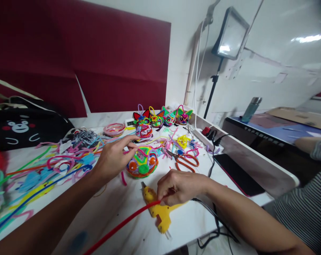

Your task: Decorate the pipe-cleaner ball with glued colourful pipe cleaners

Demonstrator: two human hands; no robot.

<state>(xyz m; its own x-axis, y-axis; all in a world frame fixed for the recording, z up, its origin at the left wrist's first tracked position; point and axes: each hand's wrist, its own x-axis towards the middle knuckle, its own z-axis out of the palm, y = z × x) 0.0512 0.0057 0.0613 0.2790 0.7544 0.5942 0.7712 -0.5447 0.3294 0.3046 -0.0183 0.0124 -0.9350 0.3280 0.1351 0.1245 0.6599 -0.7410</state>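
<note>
My right hand (173, 187) pinches the end of a long red pipe cleaner (120, 225), which runs down to the lower left. Beneath that hand lies a yellow glue gun (160, 214) on the white table, its nozzle pointing up and left. My left hand (119, 156) reaches over the left side of a colourful round ornament (143, 161) with orange and green discs. Its thumb and fingers are curled with a gap between them, near a pink strip at the ornament's top. Orange-handled scissors (185, 162) lie right of the ornament.
Finished cat-like ornaments (156, 118) stand at the back. Loose pipe cleaners (62, 164) cover the left side, near a black bag (27, 125). A black phone-like slab (238, 174), cables and a power strip (207, 140) lie right. Another person's striped sleeve (306, 205) is at the right edge.
</note>
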